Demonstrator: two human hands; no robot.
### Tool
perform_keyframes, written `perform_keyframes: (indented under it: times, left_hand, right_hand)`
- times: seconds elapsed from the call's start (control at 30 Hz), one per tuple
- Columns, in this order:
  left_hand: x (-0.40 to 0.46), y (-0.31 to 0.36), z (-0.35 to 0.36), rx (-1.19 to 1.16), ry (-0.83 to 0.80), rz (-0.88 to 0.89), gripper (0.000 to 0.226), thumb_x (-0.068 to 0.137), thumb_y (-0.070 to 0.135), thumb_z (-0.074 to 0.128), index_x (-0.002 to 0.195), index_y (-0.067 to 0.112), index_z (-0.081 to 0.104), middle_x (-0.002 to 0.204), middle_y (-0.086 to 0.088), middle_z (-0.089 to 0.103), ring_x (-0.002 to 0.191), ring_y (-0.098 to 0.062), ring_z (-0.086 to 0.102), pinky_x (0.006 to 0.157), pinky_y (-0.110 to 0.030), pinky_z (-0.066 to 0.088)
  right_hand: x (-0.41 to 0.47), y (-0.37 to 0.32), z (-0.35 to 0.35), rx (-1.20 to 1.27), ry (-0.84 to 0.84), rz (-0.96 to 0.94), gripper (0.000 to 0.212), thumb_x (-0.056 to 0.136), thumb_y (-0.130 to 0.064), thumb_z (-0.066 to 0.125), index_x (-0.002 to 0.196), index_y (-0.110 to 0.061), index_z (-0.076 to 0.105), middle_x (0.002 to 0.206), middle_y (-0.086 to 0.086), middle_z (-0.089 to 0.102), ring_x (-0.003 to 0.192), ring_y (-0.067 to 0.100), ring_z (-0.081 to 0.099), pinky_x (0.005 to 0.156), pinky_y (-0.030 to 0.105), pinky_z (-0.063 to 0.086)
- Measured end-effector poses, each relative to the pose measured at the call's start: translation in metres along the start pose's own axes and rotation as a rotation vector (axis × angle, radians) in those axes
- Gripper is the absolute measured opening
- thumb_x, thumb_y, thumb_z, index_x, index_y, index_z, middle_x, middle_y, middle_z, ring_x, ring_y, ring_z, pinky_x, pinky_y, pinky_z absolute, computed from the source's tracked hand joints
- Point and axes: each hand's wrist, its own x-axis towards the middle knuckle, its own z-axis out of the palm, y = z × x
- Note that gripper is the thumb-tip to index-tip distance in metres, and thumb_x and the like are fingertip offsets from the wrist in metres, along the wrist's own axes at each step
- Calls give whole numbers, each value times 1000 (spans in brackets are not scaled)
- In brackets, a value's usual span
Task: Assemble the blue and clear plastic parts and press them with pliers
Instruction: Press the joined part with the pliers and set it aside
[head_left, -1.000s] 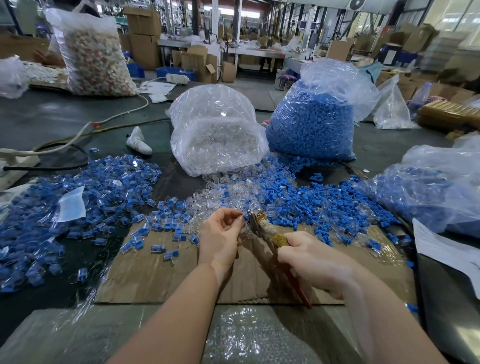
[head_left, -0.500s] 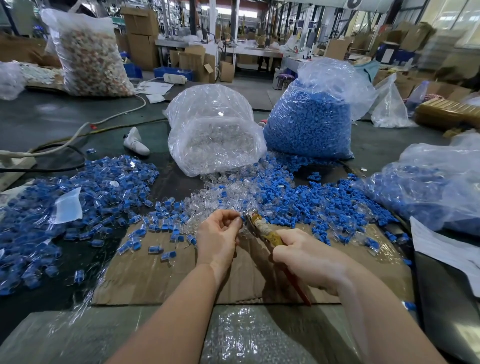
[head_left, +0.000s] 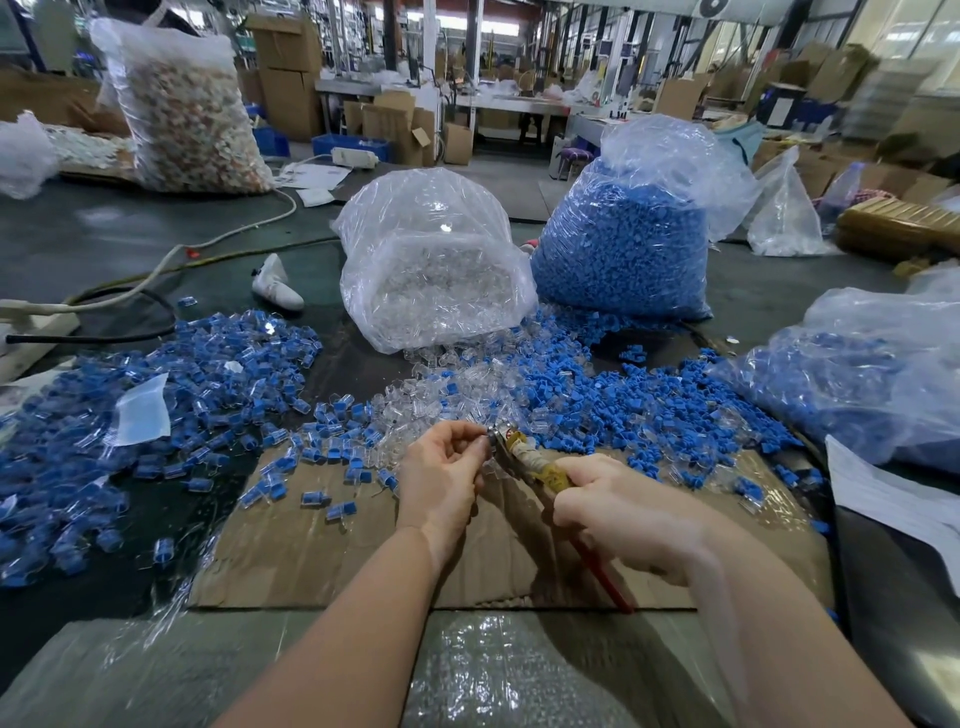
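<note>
We see the pliers (head_left: 540, 470) lying on a slant over the cardboard sheet (head_left: 322, 551), long axis running from the red handle tip at lower right up to the nose at upper left. The nose points at our left hand (head_left: 441, 475), whose fingertips curl in and pinch a small part against it; the part is too small to make out. Our right hand (head_left: 618, 512) wraps round the handles, which are bound in yellowish tape with one red grip showing below the palm. Loose clear parts (head_left: 436, 395) and blue parts (head_left: 613, 400) lie heaped just beyond the hands; assembled blue-and-clear pieces (head_left: 171, 374) spread to the left. Behind stand a bag of clear parts (head_left: 431, 280) and a bag of blue parts (head_left: 623, 249)
</note>
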Motion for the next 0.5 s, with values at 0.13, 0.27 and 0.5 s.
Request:
perform_keyframes:
  times: [0.13, 0.27, 0.5]
  left_hand:
    - [0, 2, 1, 4, -9, -1, 14, 89, -3, 55, 86, 9, 61, 63, -2, 55, 40, 1, 52, 39, -9, 38]
    - [-2, 2, 1, 28, -13, 3, 12, 89, -4, 54, 90, 6, 62, 66, -4, 56, 41, 2, 50, 39, -10, 38]
    - [-2, 4, 2, 44, -8, 8, 11, 89, -3, 55, 91, 5, 62, 68, -4, 56, 43, 1, 49, 40, -10, 38]
  right_hand:
    - [4, 3, 6, -25, 43, -42, 12, 84, -5, 42, 76, -13, 46, 85, 8, 51, 70, 24, 54, 61, 36, 42]
    - [10, 7, 13, -166, 68, -66, 33, 90, -10, 38, 69, -31, 26, 85, -9, 36, 68, 6, 39, 57, 18, 31]
    - [7, 5, 11, -151, 56, -37, 23, 91, -8, 39, 77, -25, 43, 103, 2, 47, 72, 6, 46, 61, 21, 40]
